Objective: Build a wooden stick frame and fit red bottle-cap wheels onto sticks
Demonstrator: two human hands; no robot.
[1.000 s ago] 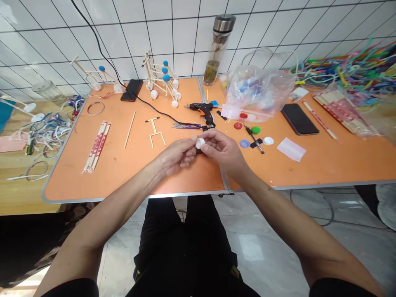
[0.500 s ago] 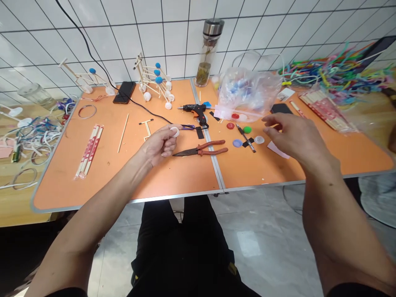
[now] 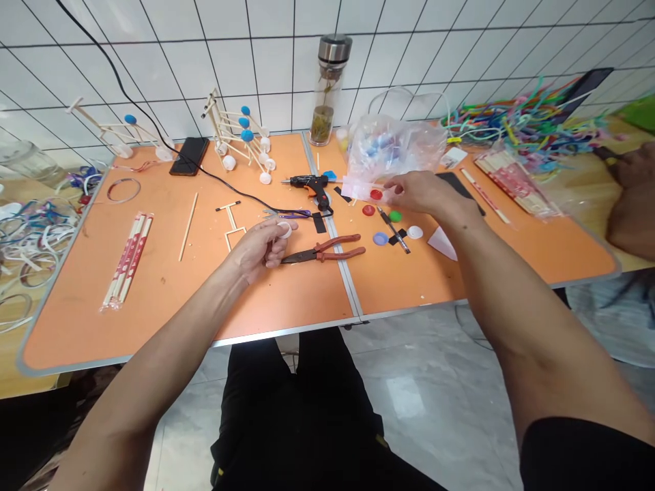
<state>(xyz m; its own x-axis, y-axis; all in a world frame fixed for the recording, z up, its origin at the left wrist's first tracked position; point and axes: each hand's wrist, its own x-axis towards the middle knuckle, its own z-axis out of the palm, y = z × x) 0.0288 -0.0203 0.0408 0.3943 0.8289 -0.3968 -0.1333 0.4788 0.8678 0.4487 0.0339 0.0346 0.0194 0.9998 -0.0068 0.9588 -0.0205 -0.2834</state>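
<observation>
My left hand (image 3: 250, 249) rests low on the orange folding table (image 3: 286, 293), pinching a white plastic bottle cap (image 3: 285, 230) in its fingers. Just right of those fingers lie red-handled pliers (image 3: 323, 251). My right hand (image 3: 417, 192) reaches out over the table, fingertips close to a red bottle cap (image 3: 376, 194) and the edge of a clear plastic bag (image 3: 394, 150). It seems to hold nothing. Loose caps in red (image 3: 368, 210), green (image 3: 395, 216), blue (image 3: 380, 239) and white (image 3: 415, 232) lie below it.
A black-and-orange hot glue gun (image 3: 310, 183) and purple scissors (image 3: 291, 214) lie beyond the pliers. Stick models with blue balls (image 3: 238, 136) stand at the back. Another person's hand (image 3: 634, 198) shows at the far right, beyond colourful pipe cleaners (image 3: 527, 129).
My right hand has moved left from above the white paper to the red cap and bag. My left hand still holds the white cap, and the view has shifted slightly.
</observation>
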